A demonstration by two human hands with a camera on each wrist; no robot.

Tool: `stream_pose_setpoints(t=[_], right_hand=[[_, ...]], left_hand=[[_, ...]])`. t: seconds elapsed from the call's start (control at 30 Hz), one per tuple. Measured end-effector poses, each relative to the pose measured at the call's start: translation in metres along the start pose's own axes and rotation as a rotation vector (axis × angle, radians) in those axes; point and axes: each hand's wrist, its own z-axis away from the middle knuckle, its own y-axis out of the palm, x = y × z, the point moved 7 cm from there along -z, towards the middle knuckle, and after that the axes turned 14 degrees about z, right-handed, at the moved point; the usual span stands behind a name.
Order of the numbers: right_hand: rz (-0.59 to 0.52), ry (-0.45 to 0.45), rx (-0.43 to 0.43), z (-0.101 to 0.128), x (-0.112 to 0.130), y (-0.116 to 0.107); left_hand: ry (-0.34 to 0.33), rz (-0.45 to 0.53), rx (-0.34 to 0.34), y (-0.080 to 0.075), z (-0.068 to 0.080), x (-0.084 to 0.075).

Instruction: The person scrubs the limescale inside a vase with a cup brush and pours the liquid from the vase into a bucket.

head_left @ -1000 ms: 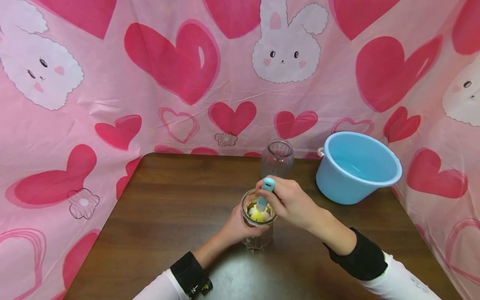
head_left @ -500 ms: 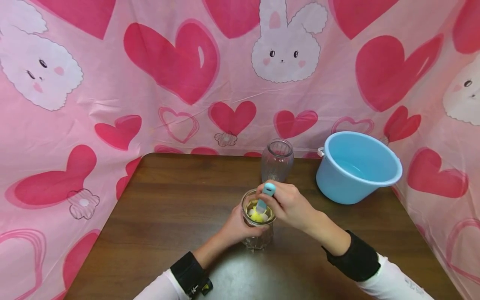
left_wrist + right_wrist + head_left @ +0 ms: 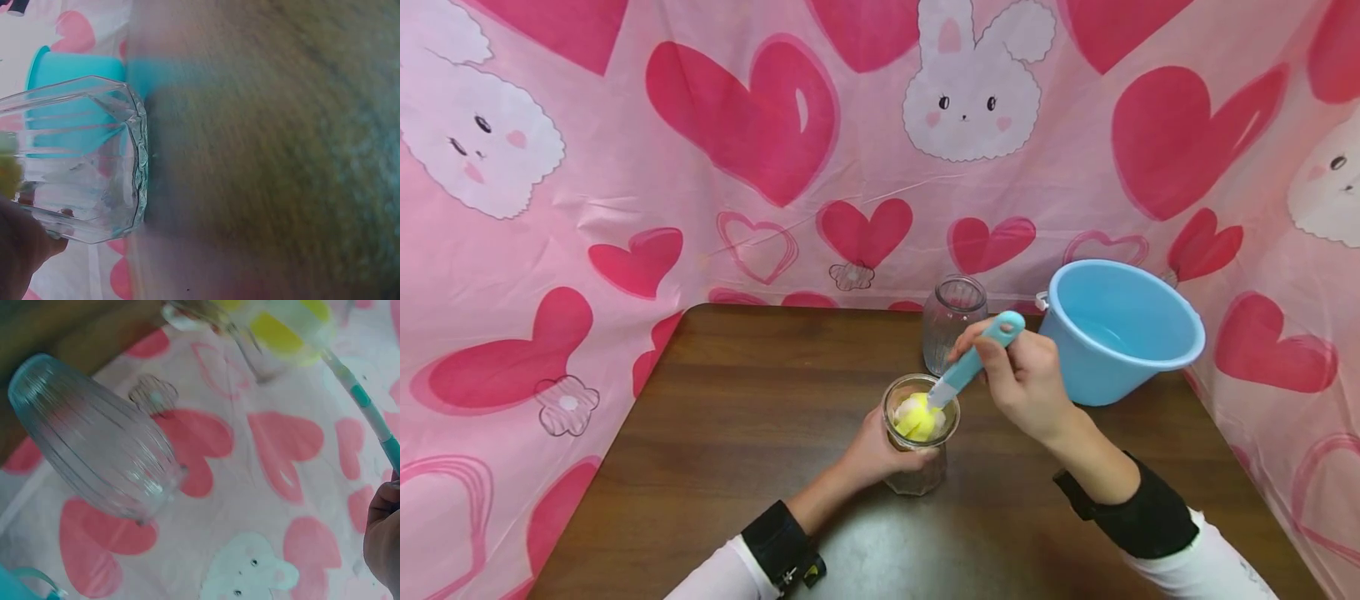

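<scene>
- The left hand [image 3: 872,454] is nearest the person, its fingers wrapped around the side of a clear faceted glass [image 3: 917,450] that stands upright on the brown wooden table [image 3: 737,433]. In the left wrist view the glass [image 3: 81,159] sits with its base flat on the wood, a fingertip curled against its wall.
- Just past it, the right hand [image 3: 1026,379] grips the teal handle of a brush [image 3: 973,362], thumb and fingers closed around it. The handle slants up and to the right, and the yellow and white sponge head [image 3: 920,419] sits in the mouth of the glass, at rim height.
- Behind the held glass stands a second, ribbed glass [image 3: 951,321], upright and apart from it, close to the right hand's fingers.
- To the right of that, near the table's far right corner, sits a light blue bucket [image 3: 1112,333].
- A pink cloth [image 3: 700,167] printed with hearts and white rabbits hangs behind and around the table.
</scene>
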Motion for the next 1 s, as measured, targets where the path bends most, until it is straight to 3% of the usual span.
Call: stream_pose_setpoints(t=[0.13,0.4,0.7,0.87,1.0], right_hand=[[-0.044,0.067,-0.019,-0.003,-0.003,-0.004],[-0.067,0.224,0.177,0.025,-0.024,0.026],[-0.040,0.233,0.082,0.005,-0.019,0.002],[-0.030,0.224,0.087,0.018,-0.022,0.017],[-0.020,0.204,0.140,0.033,-0.022,0.037]], left_hand=[[0.009,0.000,-0.006,0.000,0.000,-0.001],[0.007,0.006,0.016,0.000,-0.002,-0.001],[-0.020,-0.001,-0.009,-0.001,-0.001,-0.002],[0.002,-0.003,0.007,0.000,-0.001,-0.003],[0.008,-0.001,0.012,0.000,-0.001,-0.002]])
